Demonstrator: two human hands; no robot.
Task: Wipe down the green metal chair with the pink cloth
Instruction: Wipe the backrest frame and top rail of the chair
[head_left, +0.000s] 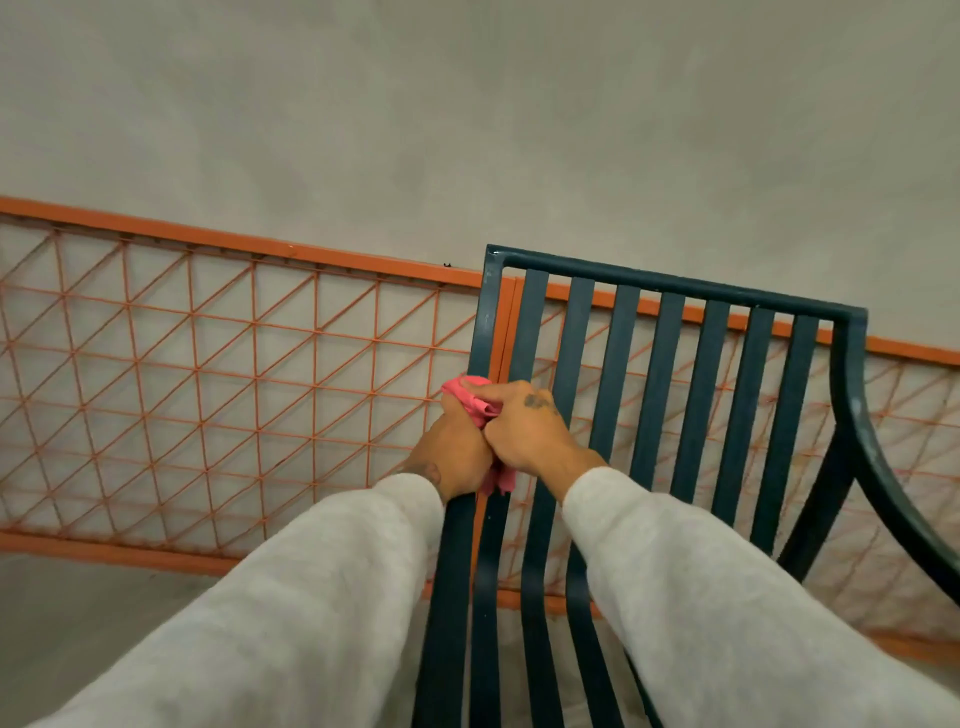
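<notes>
The chair, dark green metal, fills the view from the centre out toward 3 and 6 o'clock; its back is a row of flat upright slats under a rounded top rail, and one curved armrest sweeps down at 4 o'clock. The person's two hands meet at the middle of the view, on the chair's left post. The pink cloth is bunched between them, right against that post; one crumpled end pokes out above the knuckles toward 12 o'clock, and a smaller tail hangs below the hands toward 6 o'clock. The left hand sits at the 9 o'clock side of the cloth, its fingers curled round the cloth; whether they also wrap the post behind cannot be told. The right hand lies at the 3 o'clock side, touching the left hand, with its fingers bent over the cloth and pinching it; its back faces the camera. The left sleeve and the right sleeve, both pale grey, come in from 7 and 5 o'clock. Behind the chair an orange metal fence of criss-crossed wire runs from 9 toward 3 o'clock; it stands against a plain grey wall that takes up the 12 o'clock half; a strip of grey floor shows at 8 o'clock.
</notes>
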